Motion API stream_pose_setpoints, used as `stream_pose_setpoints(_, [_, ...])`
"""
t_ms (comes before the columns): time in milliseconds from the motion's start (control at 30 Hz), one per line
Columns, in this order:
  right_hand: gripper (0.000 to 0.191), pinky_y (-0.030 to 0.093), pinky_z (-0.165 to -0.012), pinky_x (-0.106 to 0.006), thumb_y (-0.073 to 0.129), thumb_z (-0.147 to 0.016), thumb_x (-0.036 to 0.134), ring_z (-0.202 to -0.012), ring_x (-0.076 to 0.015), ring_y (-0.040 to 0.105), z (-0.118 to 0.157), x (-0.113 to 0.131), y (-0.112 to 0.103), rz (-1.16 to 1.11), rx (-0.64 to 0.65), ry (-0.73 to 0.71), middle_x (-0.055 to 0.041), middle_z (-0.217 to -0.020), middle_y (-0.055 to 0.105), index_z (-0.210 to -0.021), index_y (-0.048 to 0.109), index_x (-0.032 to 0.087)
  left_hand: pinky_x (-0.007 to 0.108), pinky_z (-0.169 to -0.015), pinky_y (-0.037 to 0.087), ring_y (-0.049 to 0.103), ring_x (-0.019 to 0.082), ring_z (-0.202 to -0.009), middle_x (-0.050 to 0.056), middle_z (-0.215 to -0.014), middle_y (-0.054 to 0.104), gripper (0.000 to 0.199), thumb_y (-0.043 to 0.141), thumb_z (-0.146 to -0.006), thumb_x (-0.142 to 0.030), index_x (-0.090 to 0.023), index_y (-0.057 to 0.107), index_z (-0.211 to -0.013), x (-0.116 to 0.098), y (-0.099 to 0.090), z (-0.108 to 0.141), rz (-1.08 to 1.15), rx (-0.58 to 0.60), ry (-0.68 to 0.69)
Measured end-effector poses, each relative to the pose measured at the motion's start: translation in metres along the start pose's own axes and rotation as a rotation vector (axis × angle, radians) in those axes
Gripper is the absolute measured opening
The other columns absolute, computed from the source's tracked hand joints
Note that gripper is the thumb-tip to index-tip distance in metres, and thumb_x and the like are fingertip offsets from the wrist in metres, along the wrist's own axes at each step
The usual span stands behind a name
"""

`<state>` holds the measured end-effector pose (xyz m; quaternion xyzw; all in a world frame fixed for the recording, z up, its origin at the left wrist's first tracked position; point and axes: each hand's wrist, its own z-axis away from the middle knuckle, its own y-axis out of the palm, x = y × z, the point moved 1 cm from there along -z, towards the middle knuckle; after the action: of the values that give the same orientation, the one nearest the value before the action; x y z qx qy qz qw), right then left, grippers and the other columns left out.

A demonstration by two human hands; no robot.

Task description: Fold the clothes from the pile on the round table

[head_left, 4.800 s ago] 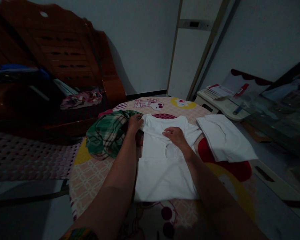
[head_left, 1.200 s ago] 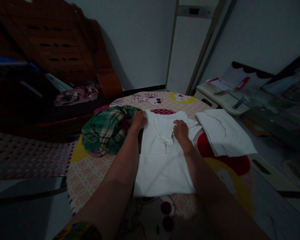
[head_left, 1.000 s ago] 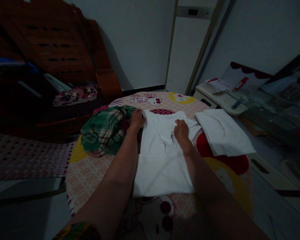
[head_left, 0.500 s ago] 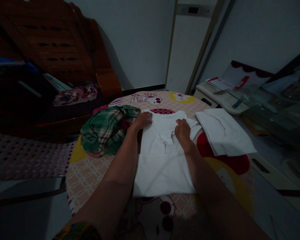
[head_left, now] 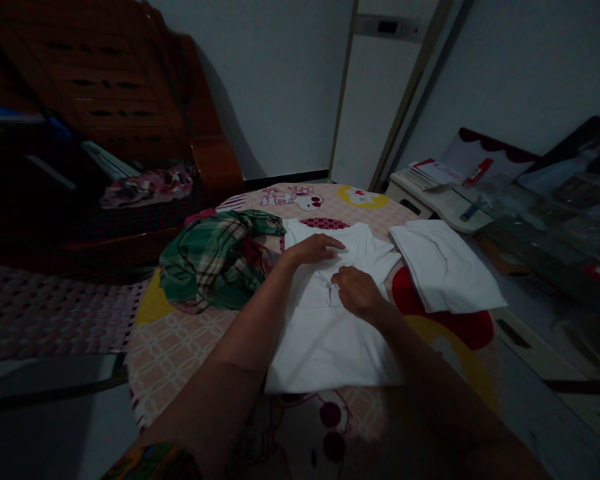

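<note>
A white shirt (head_left: 330, 347) lies partly folded on the round table, its neckline at the far side. My left hand (head_left: 319, 249) rests on the upper part of the shirt with its fingers stretched out to the right. Just nearer and to the right, my right hand (head_left: 356, 288) has its fingers bent onto the cloth by a small crease; its fingertips seem to pinch the fabric.
Left of the shirt is a crumpled green plaid cloth (head_left: 205, 257). A folded white garment (head_left: 445, 267) lies at the table's right. The round table (head_left: 175, 360) has a patterned cover. A wooden bench (head_left: 215, 160) and a glass-topped stand (head_left: 530, 213) flank it.
My left hand has moved right from the shirt's left shoulder to its upper middle, fingers now extended. My right hand has moved nearer and slightly left. The upper cloth is more wrinkled.
</note>
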<state>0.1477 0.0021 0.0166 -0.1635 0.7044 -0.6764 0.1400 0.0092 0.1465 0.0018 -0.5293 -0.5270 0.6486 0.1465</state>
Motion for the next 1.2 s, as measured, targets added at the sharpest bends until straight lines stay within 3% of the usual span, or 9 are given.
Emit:
stream_pose_setpoints(167, [0.025, 0.04, -0.087, -0.036, 0.045, -0.092, 0.01, -0.097, -0.0258, 0.058, 0.003, 0.007, 0.007, 0.102, -0.048, 0.019, -0.014, -0.098, 0.068, -0.095, 0.069, 0.014, 0.029, -0.114, 0.036, 0.047, 0.018, -0.138, 0.006, -0.15, 0.052, 0.048, 0.052, -0.091, -0.018, -0.022, 0.057, -0.139, 0.009, 0.03, -0.005, -0.144, 0.055, 0.024])
stream_pose_setpoints(300, [0.027, 0.041, -0.088, -0.037, 0.044, -0.093, 0.012, -0.098, -0.0264, 0.059, 0.005, 0.008, 0.003, 0.045, -0.064, -0.005, -0.0141, -0.101, 0.069, -0.093, 0.071, 0.014, 0.035, -0.118, 0.03, 0.037, 0.023, -0.146, 0.01, -0.156, 0.043, 0.051, 0.051, -0.095, -0.027, -0.023, 0.05, -0.146, 0.009, 0.035, -0.006, -0.152, 0.12, 0.011])
stream_pose_setpoints(500, [0.019, 0.042, -0.08, -0.03, 0.055, -0.088, 0.017, -0.09, -0.0215, 0.064, 0.008, 0.006, 0.002, -0.112, 0.041, -0.038, -0.01, -0.096, 0.073, -0.085, 0.073, 0.016, 0.049, -0.118, 0.024, 0.026, 0.035, -0.15, 0.014, -0.163, 0.027, 0.07, 0.061, -0.09, -0.043, -0.026, 0.036, -0.154, 0.0, 0.04, -0.007, -0.232, 0.157, -0.078])
stream_pose_setpoints(567, [0.022, 0.042, -0.073, -0.027, 0.055, -0.092, 0.026, -0.082, -0.0187, 0.065, 0.005, -0.006, -0.003, -0.198, 0.022, 0.074, -0.0072, -0.088, 0.074, -0.083, 0.073, 0.018, 0.051, -0.118, 0.023, 0.025, 0.038, -0.149, 0.016, -0.163, 0.025, 0.077, 0.066, -0.087, -0.048, -0.026, 0.036, -0.155, -0.004, 0.042, -0.007, -0.251, 0.161, -0.09])
stream_pose_setpoints(633, [0.028, 0.041, -0.069, -0.026, 0.052, -0.096, 0.031, -0.077, -0.0177, 0.066, 0.003, -0.026, -0.008, -0.207, -0.054, 0.276, -0.0073, -0.084, 0.075, -0.086, 0.074, 0.018, 0.054, -0.117, 0.022, 0.025, 0.041, -0.149, 0.017, -0.164, 0.024, 0.086, 0.069, -0.082, -0.056, -0.026, 0.035, -0.155, -0.008, 0.043, -0.007, -0.266, 0.16, -0.098])
stream_pose_setpoints(800, [0.029, 0.045, -0.074, -0.031, 0.051, -0.096, 0.03, -0.084, -0.0241, 0.069, 0.011, -0.081, -0.004, 0.011, -0.19, 0.763, -0.0168, -0.093, 0.074, -0.09, 0.073, 0.013, 0.061, -0.117, 0.016, 0.023, 0.044, -0.149, 0.019, -0.164, 0.022, 0.089, 0.061, -0.084, -0.067, -0.027, 0.032, -0.157, -0.016, 0.045, -0.003, -0.307, 0.131, -0.11])
stream_pose_setpoints(967, [0.036, 0.048, -0.076, -0.035, 0.05, -0.097, 0.04, -0.089, -0.0284, 0.069, 0.021, -0.103, 0.015, -0.027, -0.179, 0.843, -0.0202, -0.095, 0.073, -0.085, 0.072, 0.015, 0.061, -0.118, 0.017, 0.025, 0.042, -0.149, 0.017, -0.163, 0.025, 0.08, 0.057, -0.088, -0.063, -0.027, 0.034, -0.156, -0.016, 0.05, -0.003, -0.304, 0.093, -0.094])
stream_pose_setpoints(1067, [0.035, 0.049, -0.08, -0.037, 0.048, -0.097, 0.039, -0.092, -0.0302, 0.069, 0.023, -0.107, 0.022, -0.058, -0.202, 0.846, -0.0208, -0.095, 0.073, -0.088, 0.071, 0.014, 0.057, -0.119, 0.022, 0.031, 0.037, -0.147, 0.015, -0.159, 0.036, 0.068, 0.057, -0.092, -0.053, -0.024, 0.042, -0.152, -0.012, 0.046, -0.004, -0.263, 0.009, -0.113])
stream_pose_setpoints(1200, [0.034, 0.05, -0.083, -0.043, 0.048, -0.096, 0.036, -0.095, -0.0338, 0.068, 0.023, -0.11, 0.029, -0.054, -0.271, 0.895, -0.0245, -0.097, 0.071, -0.098, 0.069, 0.01, 0.043, -0.117, 0.034, 0.048, 0.027, -0.138, 0.015, -0.147, 0.053, 0.047, 0.052, -0.095, -0.028, -0.017, 0.055, -0.14, 0.005, 0.024, 0.002, -0.186, -0.327, -0.314])
